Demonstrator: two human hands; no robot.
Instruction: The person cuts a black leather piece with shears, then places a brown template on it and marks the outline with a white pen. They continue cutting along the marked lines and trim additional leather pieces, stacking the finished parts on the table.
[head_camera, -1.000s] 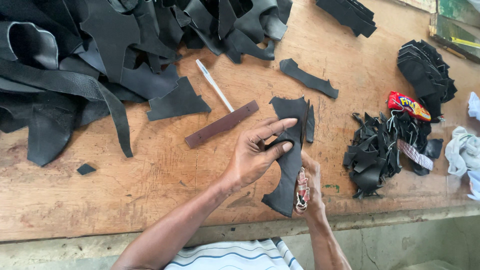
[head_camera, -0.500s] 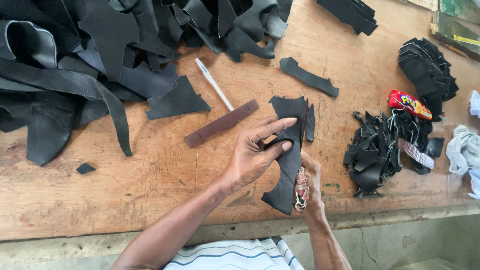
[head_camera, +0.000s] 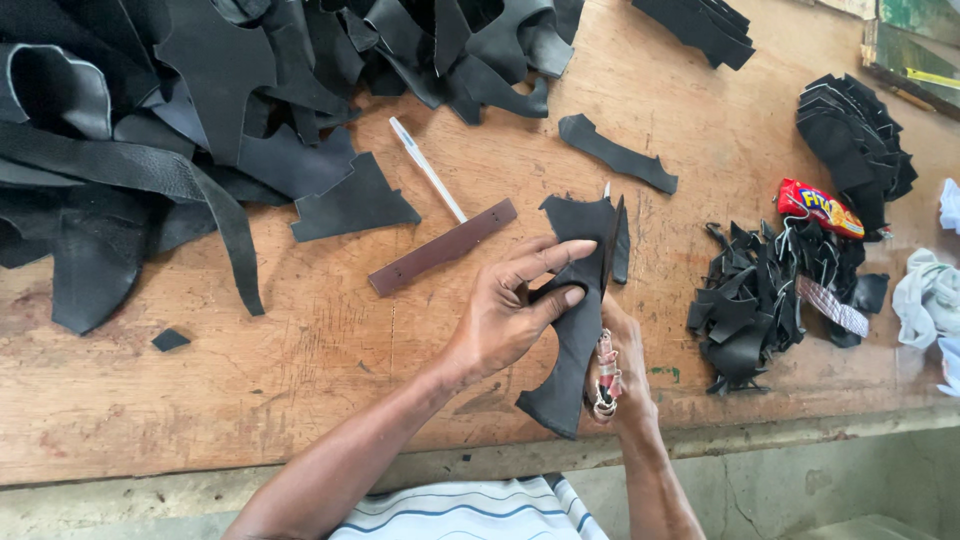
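My left hand (head_camera: 515, 305) pinches an irregular piece of black leather (head_camera: 573, 330), thumb and fingers on its upper part, holding it over the wooden table (head_camera: 300, 390) near the front edge. My right hand (head_camera: 618, 365) grips scissors (head_camera: 606, 372) with tape-wrapped handles; their blades run up along the leather's right edge, the tip showing near the top. A narrow strip of black leather hangs along the blade. Whether the blades are closed is hidden.
A brown strip (head_camera: 443, 247) and a white pen (head_camera: 427, 169) lie just left of the hands. A large heap of black leather (head_camera: 180, 120) fills the back left. Cut scraps (head_camera: 750, 310), a red snack packet (head_camera: 820, 208), stacked pieces (head_camera: 855, 140) and white cloth (head_camera: 925, 290) sit right.
Hardly anything has moved; both hands stay on the leather piece in the same place, with only a slight shift of the view.
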